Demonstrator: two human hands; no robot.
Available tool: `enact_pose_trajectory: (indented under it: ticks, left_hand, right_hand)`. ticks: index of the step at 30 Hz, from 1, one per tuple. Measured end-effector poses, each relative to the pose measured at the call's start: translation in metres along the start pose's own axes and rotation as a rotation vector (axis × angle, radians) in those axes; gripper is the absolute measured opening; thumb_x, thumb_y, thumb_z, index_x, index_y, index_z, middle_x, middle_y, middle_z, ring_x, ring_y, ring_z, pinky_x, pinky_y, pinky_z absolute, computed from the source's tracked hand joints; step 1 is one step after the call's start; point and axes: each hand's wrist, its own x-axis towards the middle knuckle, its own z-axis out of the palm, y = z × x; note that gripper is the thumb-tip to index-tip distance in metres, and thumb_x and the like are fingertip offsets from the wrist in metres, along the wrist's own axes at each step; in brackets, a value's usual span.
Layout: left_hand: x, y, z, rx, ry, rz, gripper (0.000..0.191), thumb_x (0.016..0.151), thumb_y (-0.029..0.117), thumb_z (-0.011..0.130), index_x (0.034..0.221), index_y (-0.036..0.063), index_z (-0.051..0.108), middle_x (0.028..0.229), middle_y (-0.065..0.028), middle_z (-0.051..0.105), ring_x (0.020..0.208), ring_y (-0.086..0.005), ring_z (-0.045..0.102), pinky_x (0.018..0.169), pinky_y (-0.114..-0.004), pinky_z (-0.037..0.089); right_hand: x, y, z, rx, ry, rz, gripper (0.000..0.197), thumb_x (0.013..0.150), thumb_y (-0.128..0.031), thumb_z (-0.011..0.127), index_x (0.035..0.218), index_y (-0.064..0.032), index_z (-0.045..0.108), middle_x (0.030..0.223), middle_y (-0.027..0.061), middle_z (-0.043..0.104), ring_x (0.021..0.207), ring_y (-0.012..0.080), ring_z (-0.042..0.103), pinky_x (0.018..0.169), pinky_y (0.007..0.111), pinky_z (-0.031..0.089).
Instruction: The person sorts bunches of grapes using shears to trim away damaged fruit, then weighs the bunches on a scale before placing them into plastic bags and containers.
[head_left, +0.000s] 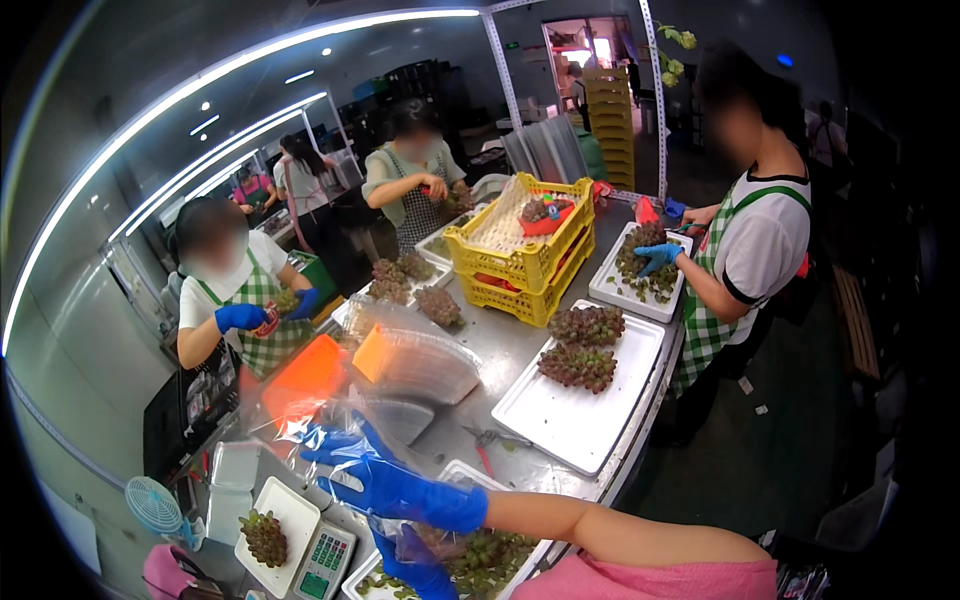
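My right hand (382, 480), in a blue glove, reaches over the table with its fingers spread in crinkled clear plastic film (330, 442). Below it is my left hand (416, 566), also blue-gloved and partly hidden by film; its grip cannot be made out. Beneath both hands, a white tray (544, 555) holds loose green and reddish grapes (491, 559). To the left, one grape bunch (264, 538) lies on a white tray on a digital scale (326, 559). Red-handled snips (484, 450) lie beyond my right hand. Two bunches (581, 349) rest on another white tray (517, 405).
Stacked yellow crates (517, 292) stand mid-table. Clear plastic sheets (420, 360) and an orange piece (307, 375) lie nearer. Gloved co-workers handle grapes at left (255, 300) and right (739, 247); another person (412, 180) works behind. A small fan (154, 502) is at lower left.
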Motion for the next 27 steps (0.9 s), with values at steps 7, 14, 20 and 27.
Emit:
enact_pose_trajectory:
  ticks: [7, 14, 20, 27]
  left_hand:
    - [-0.004, -0.027, -0.009, -0.018, 0.001, 0.135, 0.033, 0.087, 0.013, 0.053, 0.115, -0.0039, 0.05, 0.106, -0.0156, 0.056, 0.092, -0.0273, 0.056, 0.083, -0.038, 0.045]
    - [0.02, -0.019, 0.004, -0.459, 0.261, 0.144, 0.023, 0.085, 0.008, 0.05, 0.104, -0.0024, 0.056, 0.087, -0.0072, 0.059, 0.072, -0.0194, 0.056, 0.064, -0.028, 0.046]
    - [0.044, -0.023, 0.017, -0.269, 0.516, -0.057, 0.026, 0.089, 0.016, 0.046, 0.104, -0.0029, 0.056, 0.089, -0.0093, 0.062, 0.074, -0.0184, 0.058, 0.065, -0.027, 0.048]
    - [0.043, -0.002, 0.017, -0.213, 0.039, 0.032, 0.046, 0.09, 0.028, 0.048, 0.125, -0.0005, 0.042, 0.111, -0.0155, 0.053, 0.097, -0.0273, 0.053, 0.089, -0.035, 0.042]
  right_hand:
    - [0.009, -0.022, 0.0, -0.162, 0.062, 0.296, 0.046, 0.077, -0.029, 0.064, 0.121, -0.0175, 0.054, 0.13, 0.0067, 0.046, 0.122, 0.024, 0.042, 0.107, 0.052, 0.002]
    - [0.015, -0.014, -0.013, -0.245, 0.033, 0.156, 0.049, 0.078, -0.035, 0.06, 0.124, -0.0205, 0.052, 0.133, 0.005, 0.044, 0.125, 0.0277, 0.037, 0.105, 0.055, 0.006]
    - [0.0, -0.017, -0.001, -0.325, -0.178, 0.261, 0.047, 0.08, -0.026, 0.057, 0.126, -0.0179, 0.049, 0.136, 0.0058, 0.04, 0.128, 0.0268, 0.032, 0.105, 0.055, 0.008]
    - [-0.023, -0.015, 0.006, -0.225, -0.057, 0.254, 0.038, 0.082, -0.027, 0.053, 0.117, -0.0109, 0.054, 0.133, 0.0142, 0.041, 0.127, 0.0317, 0.033, 0.105, 0.057, 0.01]
